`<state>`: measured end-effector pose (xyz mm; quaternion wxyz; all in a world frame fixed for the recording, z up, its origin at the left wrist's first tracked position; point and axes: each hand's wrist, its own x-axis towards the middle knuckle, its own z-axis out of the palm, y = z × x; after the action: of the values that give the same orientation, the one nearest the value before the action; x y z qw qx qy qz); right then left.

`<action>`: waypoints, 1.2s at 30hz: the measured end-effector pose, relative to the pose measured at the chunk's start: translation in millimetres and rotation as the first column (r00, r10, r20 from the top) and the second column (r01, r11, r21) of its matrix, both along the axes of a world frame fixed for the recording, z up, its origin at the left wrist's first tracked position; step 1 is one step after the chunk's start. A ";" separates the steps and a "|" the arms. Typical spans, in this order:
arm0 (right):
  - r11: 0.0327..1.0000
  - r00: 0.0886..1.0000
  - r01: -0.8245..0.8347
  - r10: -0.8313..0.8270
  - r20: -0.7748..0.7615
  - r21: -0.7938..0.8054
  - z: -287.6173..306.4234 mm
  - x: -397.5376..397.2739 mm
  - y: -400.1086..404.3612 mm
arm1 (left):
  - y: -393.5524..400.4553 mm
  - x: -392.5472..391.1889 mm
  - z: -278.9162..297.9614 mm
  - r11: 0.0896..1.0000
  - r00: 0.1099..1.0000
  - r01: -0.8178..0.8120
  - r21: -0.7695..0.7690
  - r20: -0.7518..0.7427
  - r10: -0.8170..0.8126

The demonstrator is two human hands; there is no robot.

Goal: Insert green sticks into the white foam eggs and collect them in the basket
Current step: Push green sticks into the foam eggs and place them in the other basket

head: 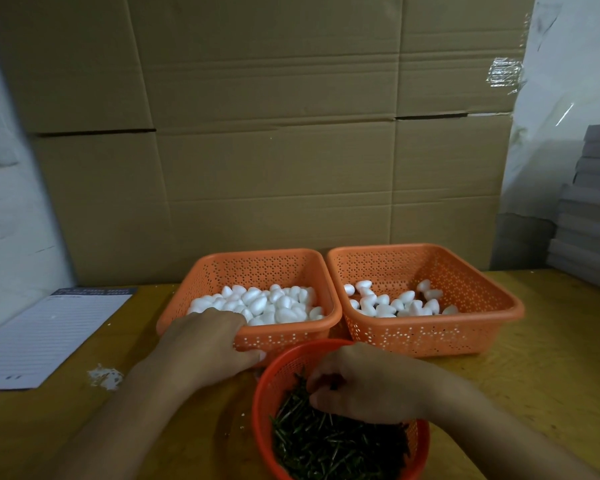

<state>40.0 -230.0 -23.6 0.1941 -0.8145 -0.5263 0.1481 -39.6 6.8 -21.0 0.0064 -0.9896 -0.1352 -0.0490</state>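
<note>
Baskets fill the middle of the frame: two orange rectangular ones stand side by side on the bench [534,375], their near corners almost touching. The left basket [284,336] is heaped with white foam eggs [267,303]; the right basket [430,336] holds a thinner scatter of eggs [388,303] across its floor, and whether these carry sticks cannot be told. In front of them, at lower centre, a round red bowl [267,386] is packed with green sticks [329,448]; its far rim sits just beside the left basket's front wall. Cardboard [274,150] rises close behind both baskets. At the left edge a lined notepad [49,334] lies flat, with a small patch of white crumbs [105,375] between it and the left forearm. Bare bench shows to the right of the bowl and baskets, below a stack of grey slabs [593,202] at the right edge. The left hand [205,341] reaches over the left basket's near corner, fingers down among the eggs and thumb against the front wall; whether it grips an egg is hidden. The right hand [364,382] hangs over the bowl, fingers curled and pinching into the sticks.
</note>
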 end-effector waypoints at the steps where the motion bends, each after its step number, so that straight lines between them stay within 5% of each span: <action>1: 1.000 1.000 -0.003 0.003 0.006 0.000 -0.1 0.0 0.1 | -0.4 0.0 0.6 1.000 1.000 -0.001 -0.005 -0.002 0.001; 28: 1.000 1.000 -0.007 0.007 0.006 -0.002 -0.3 0.2 0.7 | -1.4 1.3 3.0 1.000 0.998 -0.014 -0.026 0.063 0.016; 36: 1.000 1.000 -0.005 0.005 0.018 0.009 -1.4 1.3 1.2 | 10.9 -3.5 15.3 0.954 0.994 0.041 -0.296 0.108 -0.009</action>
<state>41.3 -228.8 -25.0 0.1925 -0.8137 -0.5306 0.1391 -43.1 17.7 -5.8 -0.1503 -0.9770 -0.1285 -0.0804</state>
